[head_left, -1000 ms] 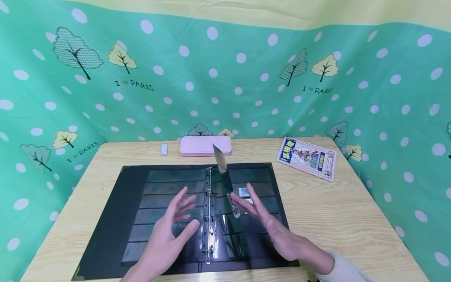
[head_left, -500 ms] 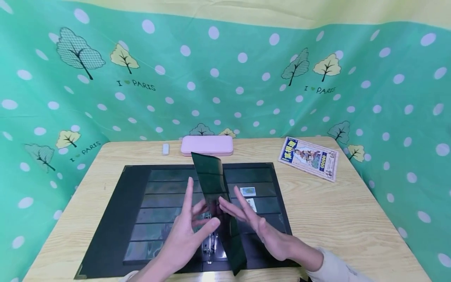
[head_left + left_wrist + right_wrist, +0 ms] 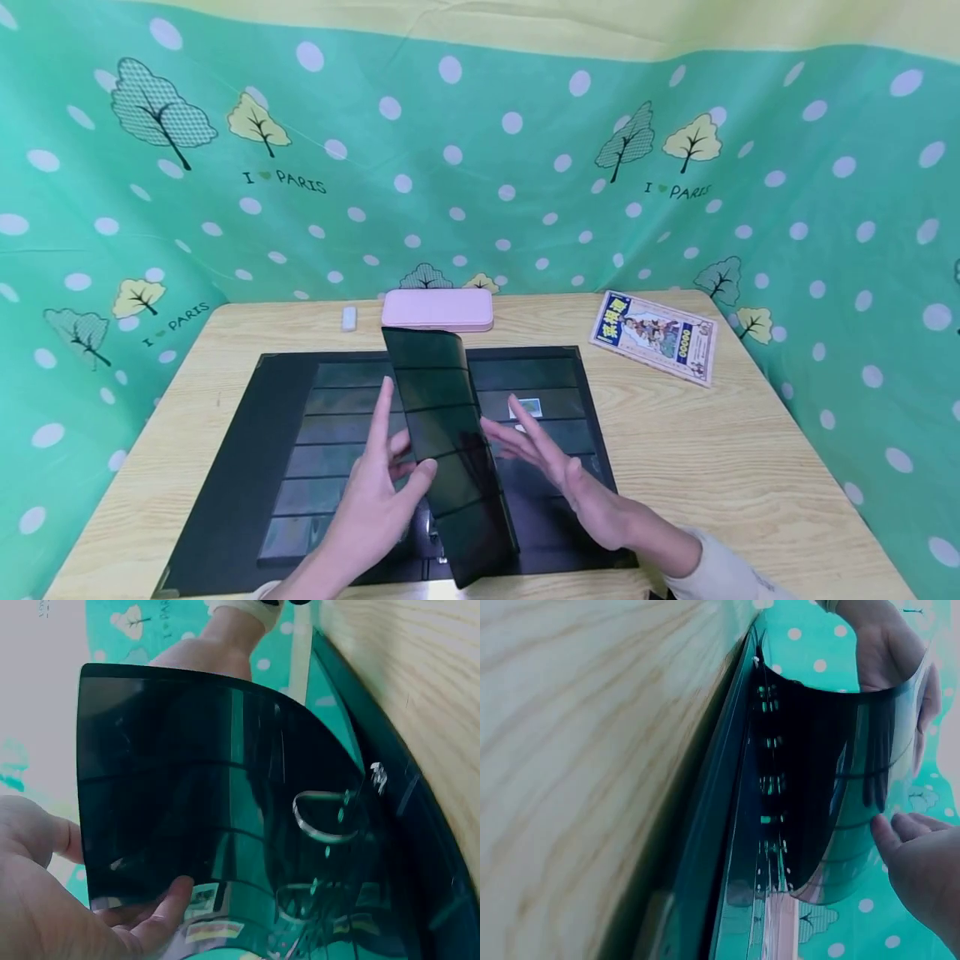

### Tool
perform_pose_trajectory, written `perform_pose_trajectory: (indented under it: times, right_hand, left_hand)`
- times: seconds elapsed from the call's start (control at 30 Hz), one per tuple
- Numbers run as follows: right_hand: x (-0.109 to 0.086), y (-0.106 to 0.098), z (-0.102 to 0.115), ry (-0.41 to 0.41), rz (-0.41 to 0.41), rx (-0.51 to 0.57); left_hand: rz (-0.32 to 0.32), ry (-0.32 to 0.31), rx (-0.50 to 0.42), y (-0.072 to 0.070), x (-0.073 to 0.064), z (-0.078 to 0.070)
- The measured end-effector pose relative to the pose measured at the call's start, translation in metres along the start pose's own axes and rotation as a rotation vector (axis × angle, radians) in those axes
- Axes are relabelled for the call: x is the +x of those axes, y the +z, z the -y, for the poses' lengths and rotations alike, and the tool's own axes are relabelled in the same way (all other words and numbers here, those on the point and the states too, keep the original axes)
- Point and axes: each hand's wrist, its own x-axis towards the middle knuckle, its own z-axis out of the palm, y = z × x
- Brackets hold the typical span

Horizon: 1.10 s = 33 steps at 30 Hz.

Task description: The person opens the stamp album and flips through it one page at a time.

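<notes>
An open black ring-bound stamp album (image 3: 225, 467) lies on the table, with strip pockets on its pages. One dark, glossy album page (image 3: 442, 417) stands raised and bowed over the rings. My left hand (image 3: 375, 500) holds its free edge, thumb on one face and fingers on the other, index finger pointing up. On the right side of the page, my right hand (image 3: 570, 483) has its fingers extended, fingertips right at the sheet. A small stamp (image 3: 529, 407) sits in a pocket of the right-hand page. Another, below it, is mostly hidden by my right fingers.
Behind the album lie a pink pencil case (image 3: 437, 309) and a small white eraser-like block (image 3: 348, 318). A printed booklet (image 3: 654, 337) rests at the back right of the wooden table (image 3: 750, 467). A green dotted cloth (image 3: 480, 183) hangs around the table.
The raised page has swung leftward from nearly edge-on, now showing its broad face and covering most of the rings. My left hand has come to its edge; my right fingers followed the sheet slightly left.
</notes>
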Motion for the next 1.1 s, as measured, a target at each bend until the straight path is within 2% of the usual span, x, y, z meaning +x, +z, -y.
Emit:
perform_pose_trajectory:
  times: [0.2,0.3,0.43,0.6,0.77,0.93,1.1]
  right_hand:
    - [-0.010,-0.009,-0.004,0.122,-0.078,-0.095]
    - [-0.014,-0.016,-0.006,0.144,-0.114,-0.126]
    - [-0.018,-0.026,-0.011,0.146,-0.163,-0.164]
    - [-0.022,-0.042,-0.016,0.202,-0.245,-0.242]
    - [-0.027,-0.058,-0.022,0.282,-0.301,-0.320]
    - [-0.033,-0.070,-0.030,0.369,-0.310,-0.395]
    - [-0.036,-0.081,-0.039,0.459,-0.299,-0.488]
  left_hand:
    - [-0.039,-0.015,-0.067,-0.014,0.004,0.001]
    - [-0.052,-0.028,-0.059,-0.023,0.006,0.001]
    - [-0.043,-0.065,-0.017,-0.038,0.009,0.000]
    - [-0.026,-0.097,-0.024,-0.054,0.012,0.002]
    - [-0.011,-0.104,-0.019,-0.064,0.016,0.008]
    - [0.014,-0.060,0.065,-0.068,0.015,0.015]
    - [-0.028,-0.002,0.117,-0.068,0.013,0.022]
